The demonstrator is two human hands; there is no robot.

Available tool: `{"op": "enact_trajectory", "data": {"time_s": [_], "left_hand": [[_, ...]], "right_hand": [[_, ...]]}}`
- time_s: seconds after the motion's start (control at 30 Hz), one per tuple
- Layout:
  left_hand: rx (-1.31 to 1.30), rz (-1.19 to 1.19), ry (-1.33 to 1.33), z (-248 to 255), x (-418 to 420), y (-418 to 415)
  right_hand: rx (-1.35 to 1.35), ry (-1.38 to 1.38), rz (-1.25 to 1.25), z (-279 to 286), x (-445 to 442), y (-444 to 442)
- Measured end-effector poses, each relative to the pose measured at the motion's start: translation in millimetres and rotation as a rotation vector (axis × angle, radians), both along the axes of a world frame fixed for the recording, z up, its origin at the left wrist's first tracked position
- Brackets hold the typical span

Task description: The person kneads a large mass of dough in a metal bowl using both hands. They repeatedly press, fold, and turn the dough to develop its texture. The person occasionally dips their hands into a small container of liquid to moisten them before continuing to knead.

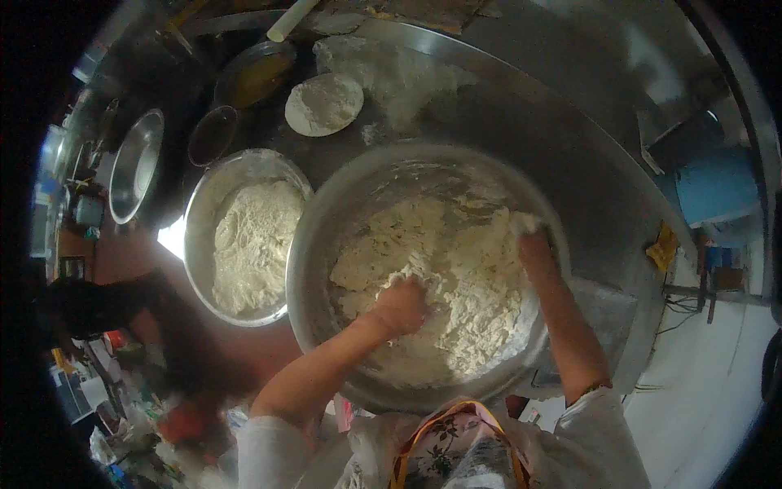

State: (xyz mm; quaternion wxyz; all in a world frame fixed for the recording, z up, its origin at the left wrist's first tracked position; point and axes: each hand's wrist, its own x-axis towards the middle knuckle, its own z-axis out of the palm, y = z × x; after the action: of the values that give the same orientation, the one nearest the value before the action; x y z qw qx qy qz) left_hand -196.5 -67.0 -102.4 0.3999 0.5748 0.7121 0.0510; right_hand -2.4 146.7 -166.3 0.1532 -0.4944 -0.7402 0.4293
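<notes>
A large metal basin (295,287) stands before me with a wide mass of pale, sticky dough (382,241) in it. Wet and lumpy at the left, the dough turns shaggy and floury toward the lower right. My left hand (401,307) is curled in a fist in the middle of the basin, with clumps of dough around its fingers. At the basin's right inner wall, my right hand (537,241) is blurred and coated with dough; its fingers cannot be made out. A second, smaller metal basin (194,278) touches the large one on the left and holds another mass of soft dough (256,244).
Beyond the basins, a dark metal worktop (482,116) carries a white bowl of flour (324,105) and a pan with yellowish liquid (256,79). An empty metal basin (137,165) is at the far left. A blue container (718,189) stands at the right. Clutter fills the lower left.
</notes>
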Motion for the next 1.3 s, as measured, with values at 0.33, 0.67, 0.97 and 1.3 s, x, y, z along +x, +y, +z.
{"op": "enact_trajectory", "data": {"time_s": [0.33,0.67,0.97,1.3], "left_hand": [[-0.154,0.019,-0.036,-11,-1,14],[-0.200,-0.012,-0.034,0,3,10],[-0.168,-0.138,0.022,-8,0,21],[-0.105,-0.158,0.001,-22,10,-8]], "right_hand": [[0.188,-0.097,0.781,64,-221,-42],[0.503,-0.865,0.322,20,-17,-8],[0.144,0.158,1.043,22,-241,-78],[0.181,-0.451,0.045,62,28,-72]]}}
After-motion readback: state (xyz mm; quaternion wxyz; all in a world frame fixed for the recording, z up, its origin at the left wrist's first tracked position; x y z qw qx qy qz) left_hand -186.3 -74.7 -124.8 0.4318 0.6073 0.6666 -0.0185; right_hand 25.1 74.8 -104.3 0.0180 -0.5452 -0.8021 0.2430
